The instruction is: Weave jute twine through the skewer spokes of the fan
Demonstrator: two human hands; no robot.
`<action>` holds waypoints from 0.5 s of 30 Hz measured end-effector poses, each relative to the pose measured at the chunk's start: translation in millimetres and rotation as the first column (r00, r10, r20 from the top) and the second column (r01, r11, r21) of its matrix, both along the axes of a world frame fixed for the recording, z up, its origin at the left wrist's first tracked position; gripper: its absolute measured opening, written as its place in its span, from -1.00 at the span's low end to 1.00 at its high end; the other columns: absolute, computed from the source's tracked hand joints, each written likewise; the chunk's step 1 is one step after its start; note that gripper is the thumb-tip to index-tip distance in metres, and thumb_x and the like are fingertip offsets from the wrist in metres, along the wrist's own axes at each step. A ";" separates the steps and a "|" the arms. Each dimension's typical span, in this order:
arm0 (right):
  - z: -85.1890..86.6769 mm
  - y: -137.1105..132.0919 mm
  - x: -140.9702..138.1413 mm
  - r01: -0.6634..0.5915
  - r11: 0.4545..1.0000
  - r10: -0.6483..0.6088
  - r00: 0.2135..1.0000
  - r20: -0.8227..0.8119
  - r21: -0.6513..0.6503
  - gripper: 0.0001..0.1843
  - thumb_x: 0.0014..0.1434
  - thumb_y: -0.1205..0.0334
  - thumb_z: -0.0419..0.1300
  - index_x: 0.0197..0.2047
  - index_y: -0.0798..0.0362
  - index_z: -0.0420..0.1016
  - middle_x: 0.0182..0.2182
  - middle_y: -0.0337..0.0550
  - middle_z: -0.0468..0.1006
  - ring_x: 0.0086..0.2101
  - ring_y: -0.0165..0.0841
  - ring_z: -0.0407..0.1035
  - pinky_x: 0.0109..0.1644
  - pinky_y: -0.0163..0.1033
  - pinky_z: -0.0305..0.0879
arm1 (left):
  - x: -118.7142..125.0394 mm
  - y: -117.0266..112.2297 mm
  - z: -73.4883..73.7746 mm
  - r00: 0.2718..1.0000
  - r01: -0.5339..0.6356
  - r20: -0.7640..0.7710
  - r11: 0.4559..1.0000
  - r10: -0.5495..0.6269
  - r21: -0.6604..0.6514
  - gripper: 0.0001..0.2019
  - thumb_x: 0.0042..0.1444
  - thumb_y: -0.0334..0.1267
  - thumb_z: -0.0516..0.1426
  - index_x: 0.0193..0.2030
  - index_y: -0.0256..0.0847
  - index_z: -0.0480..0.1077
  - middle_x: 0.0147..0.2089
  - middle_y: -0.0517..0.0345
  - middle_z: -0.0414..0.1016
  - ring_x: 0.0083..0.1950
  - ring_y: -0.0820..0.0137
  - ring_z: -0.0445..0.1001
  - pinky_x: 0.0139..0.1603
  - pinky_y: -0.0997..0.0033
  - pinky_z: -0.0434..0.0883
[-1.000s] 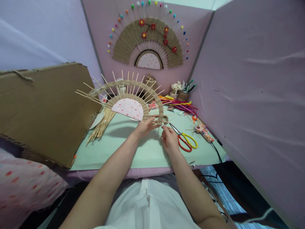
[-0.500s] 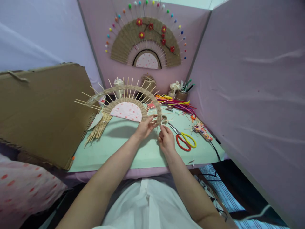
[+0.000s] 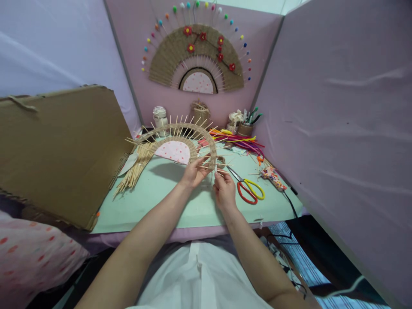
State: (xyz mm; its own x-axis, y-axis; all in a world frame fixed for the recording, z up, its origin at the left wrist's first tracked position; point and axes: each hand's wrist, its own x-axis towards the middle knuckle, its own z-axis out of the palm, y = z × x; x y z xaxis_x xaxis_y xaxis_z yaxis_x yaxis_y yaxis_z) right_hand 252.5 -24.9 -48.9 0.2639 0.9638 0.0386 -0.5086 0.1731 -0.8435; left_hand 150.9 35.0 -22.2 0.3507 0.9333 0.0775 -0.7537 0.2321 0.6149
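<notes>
A half-round woven fan frame [image 3: 213,148], with thin sticks fanning out through a twine band, is held up above the table. A spotted white half-disc [image 3: 174,152] fills its middle. My left hand [image 3: 195,172] grips the frame's lower right end, its fingers partly behind the sticks. Close by on the right, my right hand [image 3: 224,185] pinches at the band's end, where a small whitish bit shows between the fingertips. I cannot make out whether that bit is twine or part of the frame. Beside that hand lie scissors [image 3: 247,189] with red and yellow handles.
A finished fan [image 3: 206,43] with red flowers hangs on the back panel. Bundled sticks [image 3: 137,169] and a cardboard sheet [image 3: 61,150] are at left. Colourful pipe cleaners [image 3: 244,140], a jar [image 3: 160,118] and a pen pot [image 3: 246,128] stand behind; a patterned glue gun [image 3: 273,177] lies right.
The frame's left side has swung toward the right and tilted lower, so its sticks now look shorter. Both hands stay nearly in place at its right end.
</notes>
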 end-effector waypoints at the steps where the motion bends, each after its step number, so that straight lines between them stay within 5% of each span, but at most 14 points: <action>1: 0.5 -1.5 -0.6 -0.019 1.000 0.019 1.000 -0.009 -0.004 -0.67 -0.08 0.12 0.30 -0.25 0.04 0.37 -0.69 -0.50 0.05 -0.68 -0.60 -0.10 -0.64 -0.44 -0.11 | 0.0 0.2 -0.1 1.000 -0.006 0.003 1.000 0.006 0.001 -0.74 0.13 -0.44 -0.02 -0.17 -0.30 0.47 -0.22 -0.02 0.58 -0.13 0.32 0.53 -0.08 0.34 0.45; 15: 8.5 -11.7 -1.8 -0.066 0.995 0.062 0.996 -0.058 -0.071 -0.68 -0.09 0.11 0.31 -0.34 0.00 0.27 -0.71 -0.52 -0.03 -0.70 -0.60 -0.14 -0.66 -0.45 -0.14 | 2.3 -2.1 2.2 0.998 -0.052 -0.030 0.998 0.052 -0.024 -0.72 0.09 -0.43 0.02 -0.09 -0.28 0.45 -0.15 -0.03 0.57 -0.08 0.30 0.51 -0.05 0.35 0.44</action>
